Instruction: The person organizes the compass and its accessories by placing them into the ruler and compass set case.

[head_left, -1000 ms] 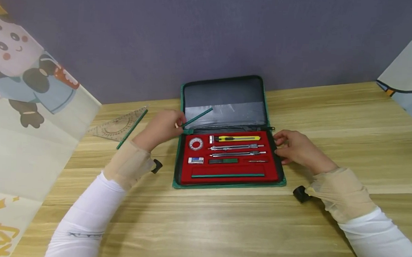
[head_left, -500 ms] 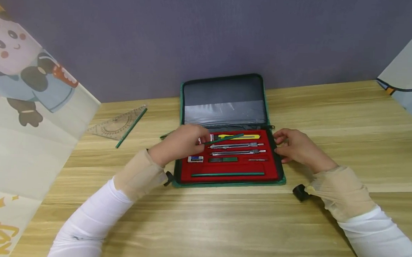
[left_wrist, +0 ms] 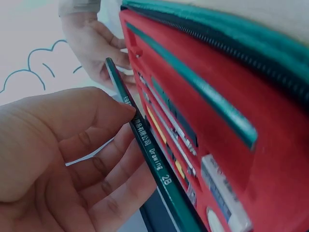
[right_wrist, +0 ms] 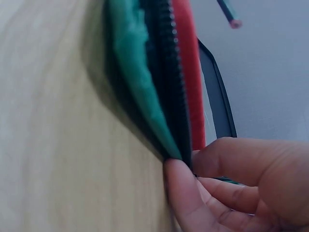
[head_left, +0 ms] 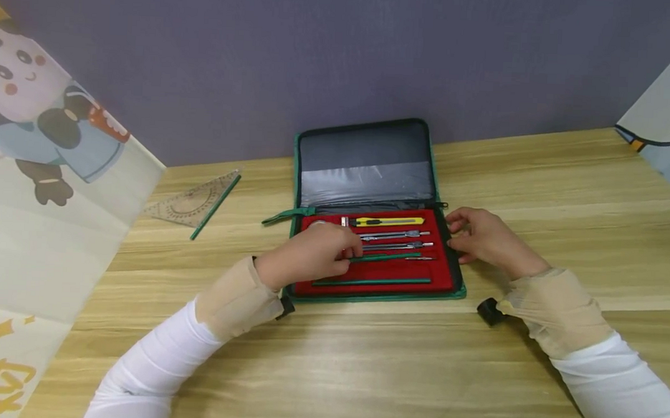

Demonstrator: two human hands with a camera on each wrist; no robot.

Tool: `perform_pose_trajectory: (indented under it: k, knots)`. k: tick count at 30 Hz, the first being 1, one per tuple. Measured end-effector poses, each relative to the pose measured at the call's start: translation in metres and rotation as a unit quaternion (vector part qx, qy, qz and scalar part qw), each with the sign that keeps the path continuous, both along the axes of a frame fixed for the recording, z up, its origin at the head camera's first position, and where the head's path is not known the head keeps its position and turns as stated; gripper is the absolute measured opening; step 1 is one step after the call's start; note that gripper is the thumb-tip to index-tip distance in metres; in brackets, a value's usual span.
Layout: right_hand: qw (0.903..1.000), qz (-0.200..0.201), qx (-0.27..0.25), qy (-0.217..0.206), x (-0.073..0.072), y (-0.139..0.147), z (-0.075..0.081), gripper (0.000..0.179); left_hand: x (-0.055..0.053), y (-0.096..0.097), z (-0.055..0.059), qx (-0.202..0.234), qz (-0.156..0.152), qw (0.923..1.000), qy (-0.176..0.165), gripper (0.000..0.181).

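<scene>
My left hand (head_left: 313, 252) pinches a green drawing pencil (left_wrist: 149, 150) marked 2B between thumb and fingers. It holds this pencil above the red insert (head_left: 441, 279) of an open green zip case (head_left: 365, 151). In the head view the hand hides the insert's left part. Another green pencil (head_left: 373, 281) lies in the slot nearest the person. My right hand (head_left: 487, 244) pinches the case's right edge, with the thumb on the green border in the right wrist view. Farther up the insert sit a yellow utility knife (head_left: 390, 222) and silver compasses (head_left: 403, 245).
Left of the case, a clear set square (head_left: 183, 205) lies on the wooden table (head_left: 328, 364), with a green pencil (head_left: 216, 207) along its edge. A green strap (head_left: 284, 215) sticks out from the case. An eraser (left_wrist: 224, 193) sits in the insert. Behind stands a grey wall (head_left: 341, 59).
My left hand has carried the pencil from the case's upper left, right and toward the person, over the red insert. The pencil now lies more level across the case. My right hand stays put.
</scene>
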State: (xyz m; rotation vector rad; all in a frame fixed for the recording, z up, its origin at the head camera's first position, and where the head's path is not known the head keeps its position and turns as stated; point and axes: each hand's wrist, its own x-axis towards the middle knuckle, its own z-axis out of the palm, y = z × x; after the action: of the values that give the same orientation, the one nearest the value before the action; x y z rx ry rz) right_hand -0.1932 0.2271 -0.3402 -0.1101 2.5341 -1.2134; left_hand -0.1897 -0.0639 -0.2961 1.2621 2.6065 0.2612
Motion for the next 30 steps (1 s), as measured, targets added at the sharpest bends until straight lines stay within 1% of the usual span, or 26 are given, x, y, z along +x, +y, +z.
perform_pose_trajectory:
  k: [2, 6, 8, 13, 16, 22, 30]
  knots:
    - [1.0, 0.0, 0.0, -0.002, 0.0, 0.0, 0.0, 0.05, 0.002, 0.001, -0.002, -0.002, -0.007, 1.0, -0.005, 0.018]
    - [1.0, -0.002, -0.002, -0.007, 0.0, 0.0, 0.0, 0.05, 0.004, 0.004, -0.005, 0.002, -0.015, 0.9994, -0.031, 0.018]
    - [1.0, -0.003, -0.001, -0.008, -0.001, -0.001, 0.001, 0.05, 0.005, 0.005, -0.005, 0.003, -0.016, 0.9989, -0.044, 0.017]
    - [1.0, -0.004, -0.001, -0.007, -0.001, 0.0, 0.0, 0.05, 0.007, 0.009, -0.009, -0.015, -0.011, 0.9981, -0.059, 0.015]
    - [1.0, -0.002, 0.0, -0.002, 0.0, 0.0, 0.0, 0.049, 0.008, 0.009, -0.011, -0.02, -0.013, 0.998, -0.058, 0.015]
    - [1.0, -0.002, 0.002, 0.008, 0.001, -0.001, 0.001, 0.048, 0.008, 0.009, -0.016, -0.015, -0.022, 0.9986, -0.045, 0.016]
    - [1.0, 0.001, 0.003, 0.007, 0.001, -0.001, 0.001, 0.049, 0.009, 0.01, -0.017, -0.011, -0.026, 0.9979, -0.058, 0.018]
